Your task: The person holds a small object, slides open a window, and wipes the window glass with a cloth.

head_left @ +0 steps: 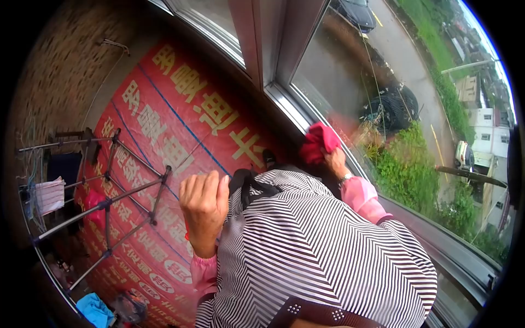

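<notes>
My right hand [335,163] has its fingers wrapped round a crumpled red cloth [319,143], which lies against the lower part of the window pane [342,104] and its metal frame [289,105]. A watch sits at that wrist. My left hand [205,199] is raised in front of the striped apron [295,235], back of the hand towards me, fingers bent and drawn together. Its palm is hidden, and I cannot see anything held in it. Both arms wear pink sleeves.
A metal drying rack [136,189] stands at the left, with a striped towel [50,195] beside it. Red sheeting with yellow characters [213,115] covers the floor. A blue bag [94,310] lies at the lower left. Plants and a road show through the glass.
</notes>
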{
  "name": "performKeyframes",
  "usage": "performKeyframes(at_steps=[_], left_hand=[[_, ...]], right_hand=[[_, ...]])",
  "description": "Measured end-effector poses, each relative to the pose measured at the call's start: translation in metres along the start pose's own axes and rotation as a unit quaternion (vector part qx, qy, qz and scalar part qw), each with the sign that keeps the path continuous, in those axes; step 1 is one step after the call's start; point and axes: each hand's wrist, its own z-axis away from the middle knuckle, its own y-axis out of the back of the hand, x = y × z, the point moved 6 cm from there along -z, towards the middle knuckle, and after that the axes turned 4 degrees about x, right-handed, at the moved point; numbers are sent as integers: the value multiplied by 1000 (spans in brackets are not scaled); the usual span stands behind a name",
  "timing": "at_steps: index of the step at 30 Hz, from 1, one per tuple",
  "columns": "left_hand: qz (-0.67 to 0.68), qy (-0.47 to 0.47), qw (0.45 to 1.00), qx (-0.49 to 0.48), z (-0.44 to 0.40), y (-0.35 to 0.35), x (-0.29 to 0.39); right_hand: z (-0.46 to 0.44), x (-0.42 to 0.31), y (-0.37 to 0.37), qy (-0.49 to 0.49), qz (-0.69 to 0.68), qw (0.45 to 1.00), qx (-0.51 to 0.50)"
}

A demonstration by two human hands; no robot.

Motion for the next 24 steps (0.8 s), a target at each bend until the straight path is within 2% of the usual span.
performKeyframes(at_steps=[2,4,5,7,9,10,11,12,14,16,17,18,19,22,24], left_hand=[[21,-4,1000,-6,-10,-13,0],[56,13,998,-32,-16,-27,-8],[96,45,994,-25,-17,-40,-19],[175,108,978,-13,-14,-77,-47],[242,233,940,-55,1,-118,-77],[273,294,913,-74,8,-136,-90],[369,345,858,-91,15,-153,-98],[458,393,790,-107,15,-162,-100],[588,485,635,-129,17,-168,-101],[609,477,621,-129,19,-184,-114],[621,472,612,-126,19,-193,-120],[618,459,628,-116,7,-186,-118],[622,466,618,-117,4,-185,-123],[638,495,582,-96,0,-189,-144],[653,499,565,-77,4,-193,-158]], right_hand=[[-21,-41,-11,91,-39,995,-9],[-36,-107,-16,127,-100,985,-56],[-43,-130,-30,103,-156,977,-105],[-16,-225,19,362,-114,925,-21],[-5,-274,19,374,-97,913,-134],[1,-297,35,306,-232,896,-223],[13,-321,54,230,-360,852,-304],[20,-337,63,125,-379,843,-360],[22,-351,46,234,-296,878,-296],[29,-374,57,307,-232,885,-264],[33,-381,48,377,-223,876,-200],[32,-390,45,384,-194,876,-219],[33,-397,43,390,-166,873,-241],[28,-409,55,366,-305,828,-294],[19,-395,45,170,-433,780,-419]])
